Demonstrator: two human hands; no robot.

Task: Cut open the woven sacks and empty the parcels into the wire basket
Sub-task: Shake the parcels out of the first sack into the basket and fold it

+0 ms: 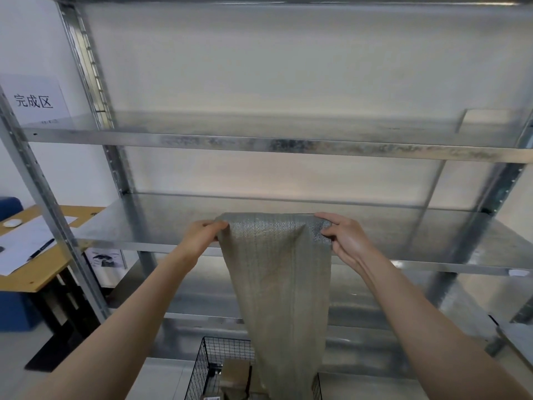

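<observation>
A grey-green woven sack hangs limp from its upper edge in front of the metal shelves. My left hand pinches the sack's top left corner. At the top right corner my right hand grips the fabric. The sack's lower end drops into the black wire basket on the floor below. Brown cardboard parcels lie inside the basket, partly hidden by the sack.
A galvanised steel shelving rack fills the view, its shelf edge just behind my hands. At the left stands a wooden desk with papers and a pen. A white sign hangs on the wall.
</observation>
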